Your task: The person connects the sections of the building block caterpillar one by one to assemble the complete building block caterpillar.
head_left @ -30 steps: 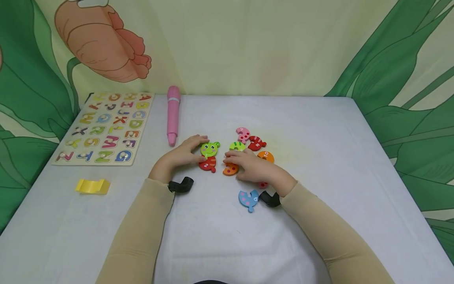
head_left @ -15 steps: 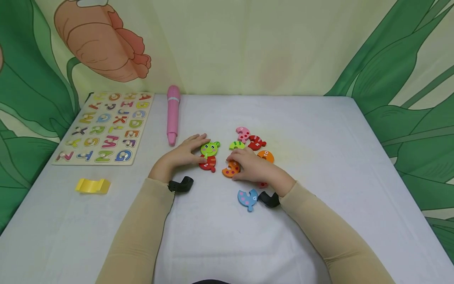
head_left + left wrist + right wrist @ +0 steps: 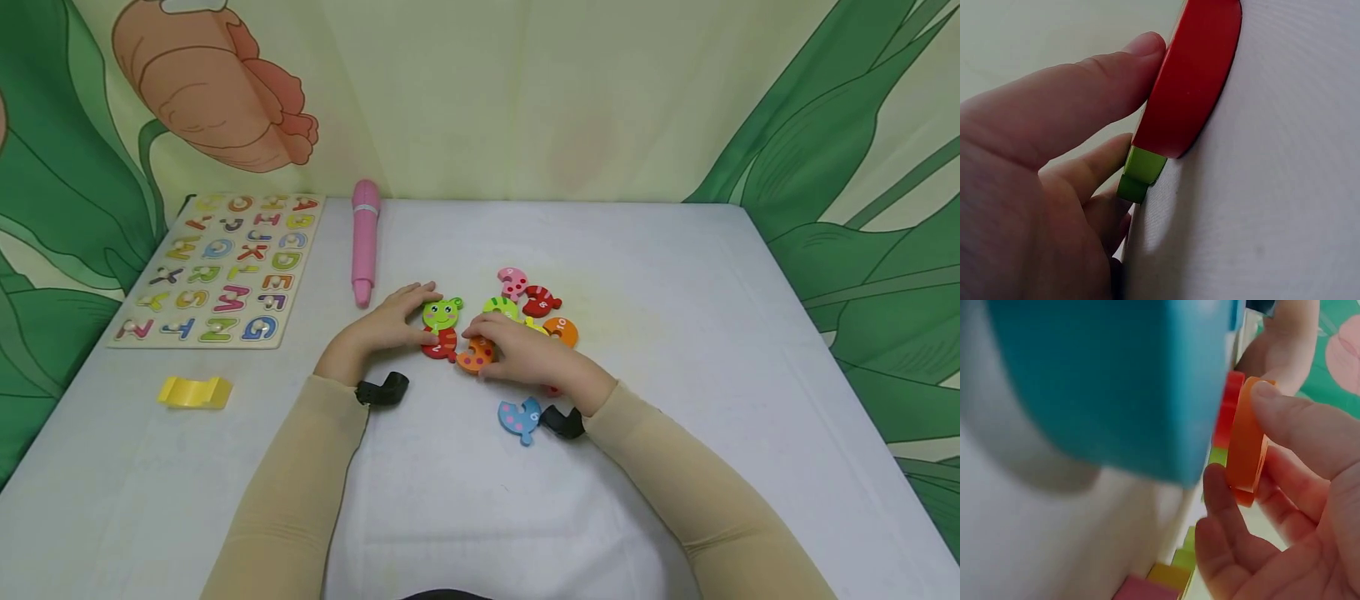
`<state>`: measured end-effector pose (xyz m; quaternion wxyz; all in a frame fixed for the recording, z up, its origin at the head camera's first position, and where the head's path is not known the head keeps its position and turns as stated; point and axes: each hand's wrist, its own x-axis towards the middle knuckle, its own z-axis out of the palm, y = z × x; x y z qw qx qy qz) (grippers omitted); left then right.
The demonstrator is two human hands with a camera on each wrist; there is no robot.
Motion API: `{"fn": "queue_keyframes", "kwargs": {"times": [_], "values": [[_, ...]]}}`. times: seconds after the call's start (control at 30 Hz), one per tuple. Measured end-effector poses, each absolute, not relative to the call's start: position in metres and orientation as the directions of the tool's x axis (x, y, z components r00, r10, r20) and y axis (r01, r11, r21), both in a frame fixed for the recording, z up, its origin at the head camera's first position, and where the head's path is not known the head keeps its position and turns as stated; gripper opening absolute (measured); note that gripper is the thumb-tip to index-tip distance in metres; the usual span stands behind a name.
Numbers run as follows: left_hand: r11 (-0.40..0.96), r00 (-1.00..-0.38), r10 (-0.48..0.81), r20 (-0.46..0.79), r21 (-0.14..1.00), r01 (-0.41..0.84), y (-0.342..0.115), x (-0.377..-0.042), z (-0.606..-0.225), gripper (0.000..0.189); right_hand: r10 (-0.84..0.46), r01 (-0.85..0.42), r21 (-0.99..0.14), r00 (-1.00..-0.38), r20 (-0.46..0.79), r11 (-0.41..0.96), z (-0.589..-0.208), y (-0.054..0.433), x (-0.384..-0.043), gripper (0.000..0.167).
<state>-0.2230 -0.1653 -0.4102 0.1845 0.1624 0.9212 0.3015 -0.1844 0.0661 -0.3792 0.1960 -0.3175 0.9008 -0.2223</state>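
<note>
A green caterpillar-head puzzle piece [image 3: 441,313] lies joined to a red puzzle piece [image 3: 439,344] marked 2, left of the table's middle. My left hand [image 3: 384,322] rests beside them, thumb on the red piece and the other fingers stretched along the green head. An orange puzzle piece [image 3: 474,358] with red dots touches or nearly touches the red one's right side. My right hand [image 3: 534,348] pinches this orange piece between thumb and fingers; the right wrist view shows its edge [image 3: 1246,440] tilted off the table.
Behind the right hand lie pink [image 3: 512,282], red [image 3: 542,301], light green [image 3: 500,307] and orange [image 3: 562,330] pieces. A blue piece [image 3: 519,418] sits near the right wrist. Farther left are an alphabet board [image 3: 217,275], a pink pen-shaped object [image 3: 365,242] and a yellow block [image 3: 195,392].
The right hand has gripped the orange dotted piece and brought it left, up to the red piece. A yellow piece now shows behind that hand. The left hand has hardly moved.
</note>
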Motion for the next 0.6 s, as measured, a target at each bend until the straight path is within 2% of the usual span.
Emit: {"fn": "queue_keyframes", "kwargs": {"times": [0.2, 0.6], "values": [[0.758, -0.876, 0.422, -0.234, 0.621, 0.199, -0.167, -0.223, -0.411, 0.067, -0.668, -0.464, -0.575, -0.715, -0.206, 0.674, -0.381, 0.055, -0.183, 0.054], [0.744, -0.869, 0.441, -0.223, 0.632, 0.216, -0.168, -0.223, -0.412, 0.067, -0.639, -0.462, -0.533, -0.740, -0.209, 0.709, -0.381, 0.045, -0.182, 0.053]]}}
